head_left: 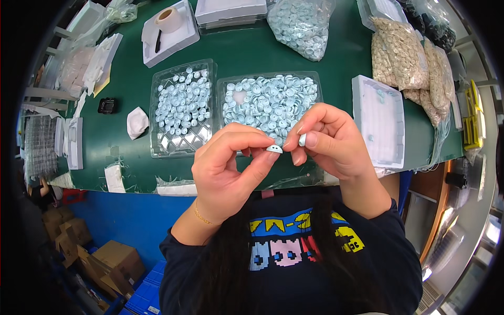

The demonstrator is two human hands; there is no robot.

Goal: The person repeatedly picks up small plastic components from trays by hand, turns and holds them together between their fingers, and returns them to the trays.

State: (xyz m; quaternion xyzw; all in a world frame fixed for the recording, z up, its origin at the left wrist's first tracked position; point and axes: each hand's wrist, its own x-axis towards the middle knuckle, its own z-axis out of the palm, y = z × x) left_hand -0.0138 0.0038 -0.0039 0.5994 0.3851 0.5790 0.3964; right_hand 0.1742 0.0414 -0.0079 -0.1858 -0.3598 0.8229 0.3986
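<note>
My left hand pinches a small pale-blue button-like piece between thumb and forefinger; dark holes show on its face. Close beside it, my right hand grips another small pale-blue piece between thumb and fingertips. The two pieces are apart. Behind my hands a clear plastic tray holds many round pale-blue button-like pieces, its near part hidden by my fingers. To its left, a second clear tray contains more such pieces, with its diamond-patterned bottom partly showing.
A white tray with a few pale-blue bits lies at right, near bags of beige pieces. At the back stand a bag of pale-blue pieces and a tray with a tape roll. A crumpled white item lies left.
</note>
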